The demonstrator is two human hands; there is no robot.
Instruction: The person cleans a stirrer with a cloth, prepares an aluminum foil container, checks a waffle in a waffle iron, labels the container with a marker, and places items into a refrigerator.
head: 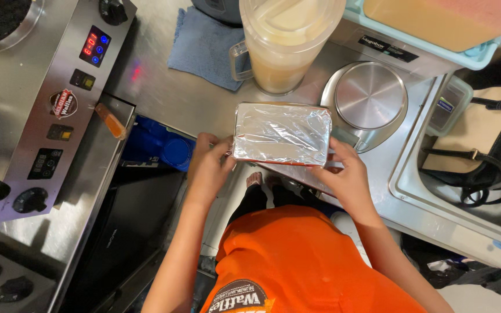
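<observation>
A rectangular container covered with clear plastic film [282, 134] sits at the near edge of the steel counter [163, 98]. My left hand [208, 165] grips its left end, fingers curled against the side. At the container's right end my right hand [346, 174] presses the film with thumb and fingers. An orange rim shows under the film along the near side.
A lidded plastic pitcher of pale liquid [285, 40] stands behind the container. A round steel scale [369, 98] is at right, a blue cloth [204, 46] at the back. A waffle machine with red display [59, 98] is at left, a sink with a black bag [482, 168] at right.
</observation>
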